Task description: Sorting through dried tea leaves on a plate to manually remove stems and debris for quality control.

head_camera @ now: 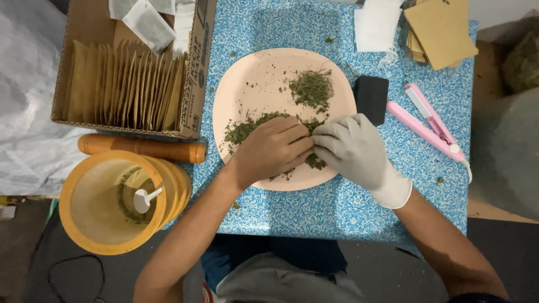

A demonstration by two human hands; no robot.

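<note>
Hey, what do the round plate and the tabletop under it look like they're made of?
The plate looks like matte plastic or melamine: an even pale peach, thin rim, no gloss. The tabletop seems a speckled blue-and-white laminate or vinyl covering, flat and smooth; which one, the look leaves open.

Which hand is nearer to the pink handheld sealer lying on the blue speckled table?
Right. The gloved right hand rests on the plate's edge, just left of the pink handheld sealer; the bare left hand is farther left, over the plate's middle.
</note>
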